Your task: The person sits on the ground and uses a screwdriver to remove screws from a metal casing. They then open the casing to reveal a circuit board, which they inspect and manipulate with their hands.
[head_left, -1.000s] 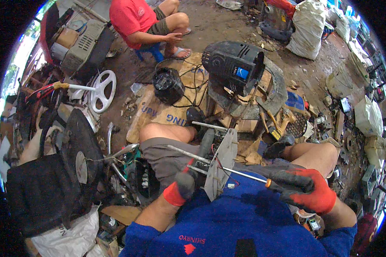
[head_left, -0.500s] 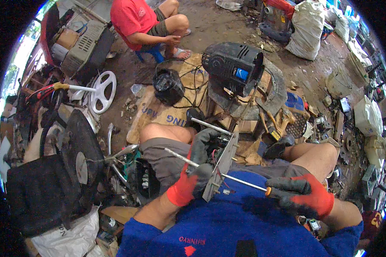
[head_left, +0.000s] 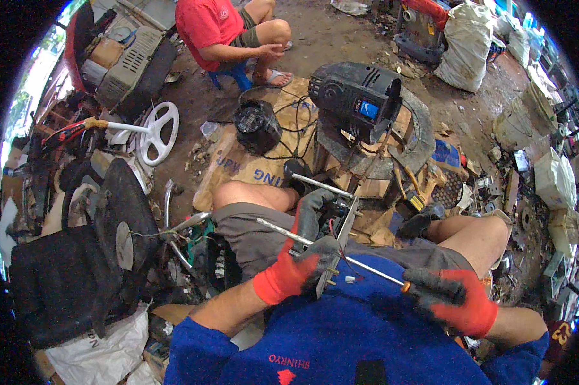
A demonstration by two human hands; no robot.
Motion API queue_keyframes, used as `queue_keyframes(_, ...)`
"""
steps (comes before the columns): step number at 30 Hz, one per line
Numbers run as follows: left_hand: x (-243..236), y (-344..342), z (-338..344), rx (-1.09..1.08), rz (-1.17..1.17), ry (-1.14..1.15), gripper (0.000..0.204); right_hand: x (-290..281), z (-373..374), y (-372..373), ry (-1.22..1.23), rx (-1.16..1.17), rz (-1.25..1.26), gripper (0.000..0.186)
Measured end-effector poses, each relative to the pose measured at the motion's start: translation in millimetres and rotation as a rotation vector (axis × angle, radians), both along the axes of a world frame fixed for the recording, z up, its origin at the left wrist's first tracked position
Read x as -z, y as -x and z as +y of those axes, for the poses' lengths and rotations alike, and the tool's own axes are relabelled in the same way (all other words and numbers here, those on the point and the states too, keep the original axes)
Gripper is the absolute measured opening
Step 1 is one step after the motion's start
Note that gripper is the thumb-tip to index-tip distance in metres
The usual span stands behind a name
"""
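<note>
Screwdriver (head_left: 380, 274) is gripped by its handle (head_left: 406, 287) in the right hand (head_left: 466, 301), its shaft (head_left: 360, 264) directed to the metal plate (head_left: 346, 235); whether the tip touches cannot be told. The metal plate, fitted with rods (head_left: 283, 232), is held above the lap (head_left: 248, 239) by the left hand (head_left: 302, 260), closed around its left side. By the left edge of the cardboard (head_left: 210, 189), a black round part (head_left: 257, 127) is seen.

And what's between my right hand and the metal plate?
In the head view, the screwdriver shaft runs from your right hand toward the metal plate, with your blue shirt beneath.
</note>
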State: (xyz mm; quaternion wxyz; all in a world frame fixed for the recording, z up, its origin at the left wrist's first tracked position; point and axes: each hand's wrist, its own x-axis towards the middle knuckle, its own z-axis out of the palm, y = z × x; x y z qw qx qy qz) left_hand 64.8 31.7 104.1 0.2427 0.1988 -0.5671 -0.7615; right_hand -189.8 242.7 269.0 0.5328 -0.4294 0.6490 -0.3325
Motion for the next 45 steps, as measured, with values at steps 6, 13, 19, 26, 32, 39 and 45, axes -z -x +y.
queue_keyframes(6, 21.9, -17.8, 3.8, 0.049, -0.108, -0.246, 0.050, -5.4, -14.5, -1.3, -0.109, 0.070, -0.153, 0.048)
queue_keyframes(13, 25.0, -4.6, -10.9, -0.129, -0.096, -0.518, 0.039, 4.3, -10.9, 2.5, 0.557, -0.382, 0.818, 0.041)
queue_keyframes(19, -0.8, 11.7, -21.7, -0.101, -0.078, -0.106, 0.046, 25.2, -31.6, 28.2, 0.113, -0.046, 0.213, 0.042)
queue_keyframes(26, 36.5, 1.3, -27.8, -0.051, -0.190, 0.296, 0.051, 46.0, -34.4, 8.9, 0.561, -0.217, 0.788, 0.050)
queue_keyframes(32, 14.1, 27.2, -16.3, -0.185, -0.035, 0.039, 0.064, 77.3, -24.2, 2.9, 0.327, 0.529, -0.116, 0.037)
queue_keyframes(39, 0.1, 25.8, -17.6, -0.286, 0.025, -0.150, 0.079, 89.9, -36.3, -30.6, 0.290, 0.816, -0.346, 0.036)
queue_keyframes(45, -18.3, 29.8, -13.5, -0.259, 0.089, 0.049, 0.093, 70.0, -29.6, 7.9, -0.054, 0.498, -0.354, 0.036)
